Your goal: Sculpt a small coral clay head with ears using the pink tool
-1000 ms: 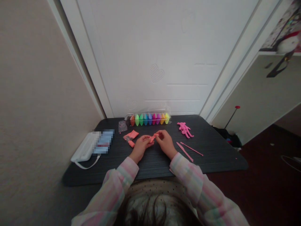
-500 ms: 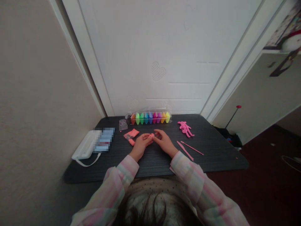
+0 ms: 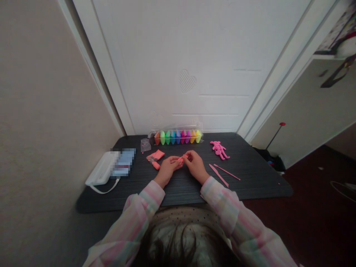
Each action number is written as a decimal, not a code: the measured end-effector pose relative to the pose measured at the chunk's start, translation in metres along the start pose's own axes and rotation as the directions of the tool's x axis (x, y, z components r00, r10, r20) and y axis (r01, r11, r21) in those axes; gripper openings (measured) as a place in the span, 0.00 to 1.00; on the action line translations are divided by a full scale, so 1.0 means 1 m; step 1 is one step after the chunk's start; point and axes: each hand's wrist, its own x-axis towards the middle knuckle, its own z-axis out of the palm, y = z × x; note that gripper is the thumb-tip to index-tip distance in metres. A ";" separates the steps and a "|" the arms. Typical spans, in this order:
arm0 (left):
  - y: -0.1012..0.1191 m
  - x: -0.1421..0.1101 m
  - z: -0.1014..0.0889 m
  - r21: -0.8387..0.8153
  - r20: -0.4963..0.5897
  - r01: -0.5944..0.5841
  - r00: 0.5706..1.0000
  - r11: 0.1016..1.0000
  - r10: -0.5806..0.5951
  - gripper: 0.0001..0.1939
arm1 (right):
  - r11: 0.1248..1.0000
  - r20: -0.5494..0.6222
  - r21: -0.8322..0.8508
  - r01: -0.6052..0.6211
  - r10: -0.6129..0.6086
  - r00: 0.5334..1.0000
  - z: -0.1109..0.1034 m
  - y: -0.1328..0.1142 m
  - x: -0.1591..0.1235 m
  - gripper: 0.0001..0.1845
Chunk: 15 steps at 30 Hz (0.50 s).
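Observation:
Between my fingertips, over the middle of the dark table [image 3: 180,189], is a small piece of coral-pink modelling clay [image 3: 182,159]. My left hand [image 3: 167,169] pinches it from the left. From the right, my right hand [image 3: 196,167] grips the same piece with thumb and fingers; part of the clay is hidden by them. Just left of my left hand lies a torn packet [image 3: 158,154] with a lump of coral clay [image 3: 156,165] at its opening. A pink modelling knife [image 3: 218,175] and a thin pink stick tool [image 3: 227,172] rest right of my right hand.
Along the back edge stands a clear tray of colourful clay packs [image 3: 178,137]. A pink figure [image 3: 219,150] lies back right, a crumpled clear wrapper [image 3: 145,145] back left. At the left are a white device [image 3: 101,168] with a cable and a blurred-out phone-like object [image 3: 124,163].
My right fingers have closed in on the clay from a looser, more spread pose. The clay piece now shows as longer between both hands. The camera view has shifted slightly.

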 end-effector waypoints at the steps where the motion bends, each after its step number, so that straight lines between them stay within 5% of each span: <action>1: 0.000 0.000 0.000 -0.007 -0.001 -0.002 1.000 1.000 0.002 0.06 | 1.000 0.003 -0.009 0.025 -0.025 1.000 0.000 0.000 0.000 0.03; 8: 0.002 0.000 0.000 -0.055 -0.033 -0.044 0.999 0.997 0.042 0.03 | 0.987 0.123 0.007 0.159 -0.158 0.980 0.000 -0.005 -0.004 0.10; 15: 0.001 0.001 -0.003 -0.051 -0.032 -0.038 0.999 0.998 0.036 0.06 | 0.997 0.120 0.047 0.058 -0.063 0.991 0.002 0.000 -0.003 0.09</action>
